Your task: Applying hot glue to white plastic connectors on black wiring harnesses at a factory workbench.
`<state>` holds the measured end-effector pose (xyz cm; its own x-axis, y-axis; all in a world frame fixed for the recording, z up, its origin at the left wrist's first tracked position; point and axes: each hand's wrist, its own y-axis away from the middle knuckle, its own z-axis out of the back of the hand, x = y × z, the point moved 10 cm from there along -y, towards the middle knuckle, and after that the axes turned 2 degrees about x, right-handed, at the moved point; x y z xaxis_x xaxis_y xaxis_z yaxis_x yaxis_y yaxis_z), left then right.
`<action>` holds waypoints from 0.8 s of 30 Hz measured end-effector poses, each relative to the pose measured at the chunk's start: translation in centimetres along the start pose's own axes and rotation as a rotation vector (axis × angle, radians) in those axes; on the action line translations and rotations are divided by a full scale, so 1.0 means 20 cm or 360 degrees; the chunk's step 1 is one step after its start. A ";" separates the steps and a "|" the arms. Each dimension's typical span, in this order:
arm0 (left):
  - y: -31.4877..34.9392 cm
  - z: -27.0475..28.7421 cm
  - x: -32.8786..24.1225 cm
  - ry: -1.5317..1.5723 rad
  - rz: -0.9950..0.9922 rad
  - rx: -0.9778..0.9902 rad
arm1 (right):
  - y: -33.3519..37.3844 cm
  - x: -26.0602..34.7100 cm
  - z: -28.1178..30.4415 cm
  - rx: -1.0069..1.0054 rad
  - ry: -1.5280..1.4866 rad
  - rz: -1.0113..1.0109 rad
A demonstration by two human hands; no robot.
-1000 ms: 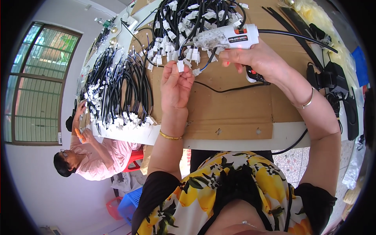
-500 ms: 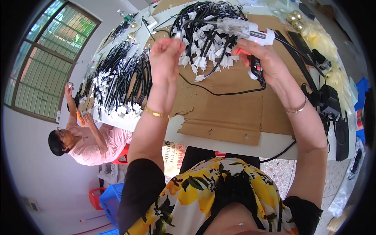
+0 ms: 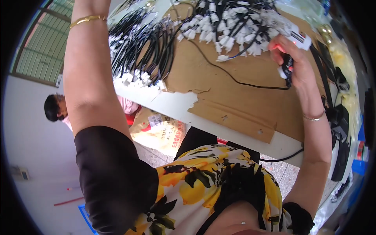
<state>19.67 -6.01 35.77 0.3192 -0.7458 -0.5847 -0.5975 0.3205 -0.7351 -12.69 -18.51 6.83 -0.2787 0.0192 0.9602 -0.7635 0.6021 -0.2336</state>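
My right hand [image 3: 291, 53] is closed around the black handle of a white glue gun [image 3: 299, 38]. Its barrel, wrapped in something silvery, points left over a heap of black cables with white connectors [image 3: 231, 29]. From the handle, a black cord [image 3: 250, 84] curves across the cardboard [image 3: 243, 102] and up to the left. One white connector on a blue wire [image 3: 222, 58] lies at the heap's near edge. My left arm, with a gold bracelet [image 3: 88, 20], stretches past the top edge of the view, so the left hand itself is cut off.
More black cables [image 3: 158, 45] lie in bundles at the left of the white table [image 3: 176, 102]. Yellowish plastic [image 3: 340, 66] and black power adapters [image 3: 340, 119] line the right side. A paper sack [image 3: 160, 135] stands below the table edge. A person [image 3: 56, 105] sits at the left, partly hidden by my arm.
My left hand has left the heap and gone up and left, out of view. The glue gun stays in my right hand. The whole view has shifted, with the cable heap now higher and farther right.
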 end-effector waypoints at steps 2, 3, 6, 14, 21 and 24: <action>0.06 0.19 -0.08 -0.0093 -0.0065 -0.0029 | -0.01 -0.03 0.03 0.0033 0.0027 -0.0005; 0.10 0.29 -0.10 -0.0269 -0.0080 0.0008 | -0.01 -0.04 0.01 0.0073 0.0019 -0.0007; 0.34 0.72 -0.06 -0.0571 0.0116 -0.0021 | 0.00 -0.04 0.02 -0.0056 0.0001 -0.0018; 1.13 1.50 0.16 -0.0510 0.0534 -0.0621 | 0.03 -0.11 -0.04 -0.0007 0.0048 -0.0172; 1.46 1.57 0.16 -0.0972 0.0474 -0.0800 | 0.04 -0.13 -0.04 0.0016 0.0049 -0.0175; 1.53 1.57 0.13 -0.1173 0.0407 -0.0785 | 0.03 -0.14 -0.06 0.0047 0.0039 -0.0164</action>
<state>25.24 20.17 0.98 0.4208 -0.0718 -0.9043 -0.9062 0.0127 -0.4227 -11.74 -17.22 4.14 -0.1836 -0.0217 0.9828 -0.8044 0.5779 -0.1375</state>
